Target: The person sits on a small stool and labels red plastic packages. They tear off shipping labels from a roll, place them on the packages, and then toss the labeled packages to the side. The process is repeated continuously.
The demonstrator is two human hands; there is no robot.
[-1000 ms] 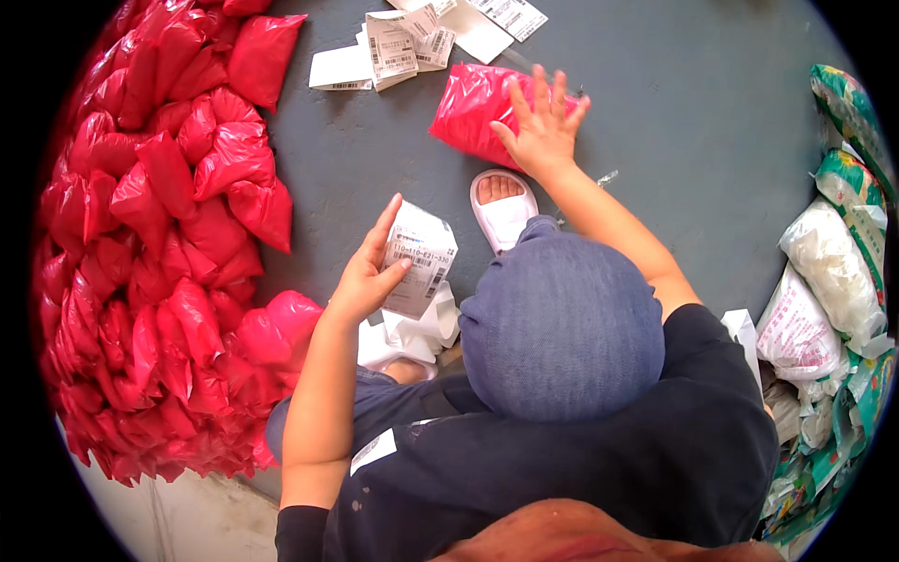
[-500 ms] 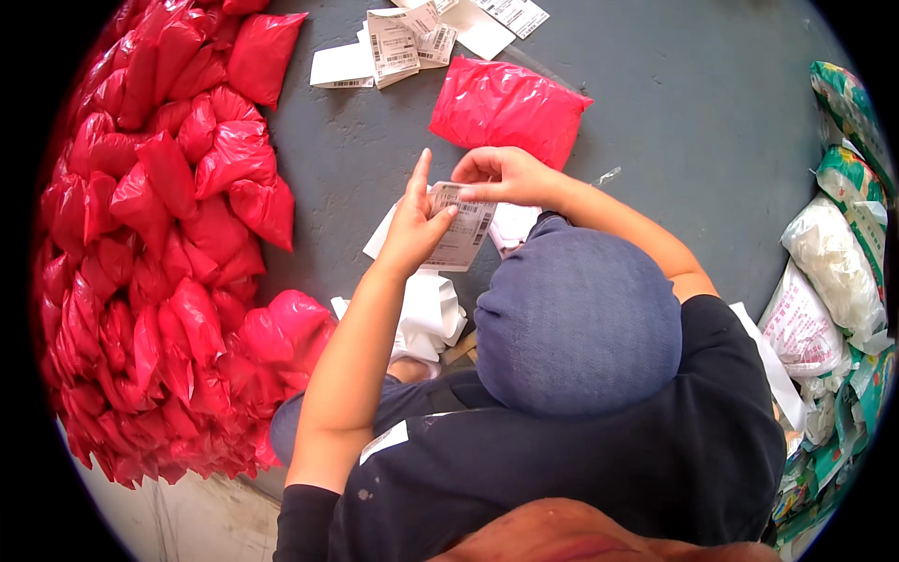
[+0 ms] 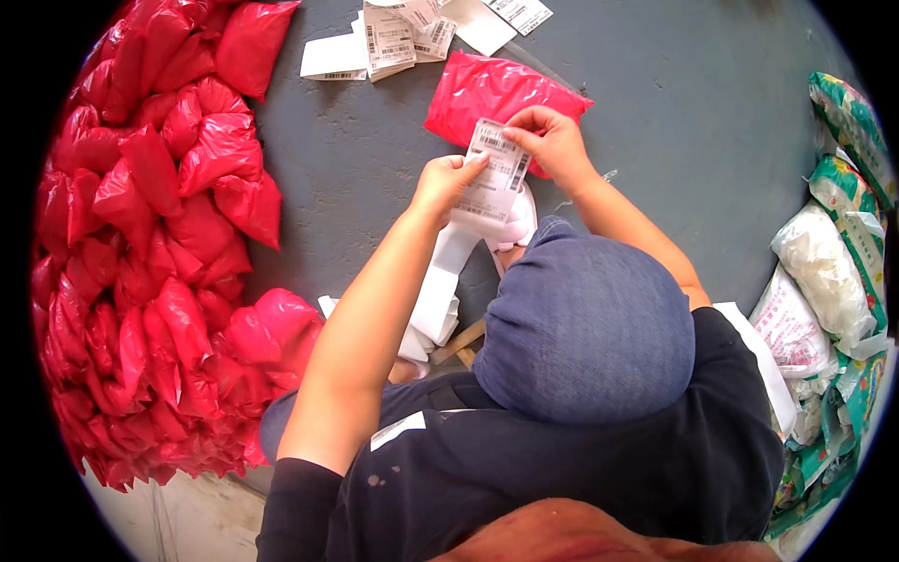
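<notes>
Both hands hold a white printed label (image 3: 494, 187) above my raised knee. My left hand (image 3: 446, 187) grips its left side, thumb on the face, while my right hand (image 3: 552, 148) pinches its upper right corner. Just beyond it a glossy red plastic package (image 3: 482, 89) lies on the grey floor (image 3: 684, 131). A white strip of paper (image 3: 440, 300) hangs folded below the label, beside my jeans-covered knee (image 3: 585, 328). A white slipper is partly hidden behind the label and knee.
A large heap of red plastic packages (image 3: 169, 234) fills the left. Loose printed label sheets (image 3: 384, 47) lie at the top. Green printed sacks (image 3: 843, 103) and white plastic bundles (image 3: 810, 262) line the right edge.
My right hand has come back from the red package to take the label's corner. My left hand has risen up and rightward with the label, the paper strip trailing below.
</notes>
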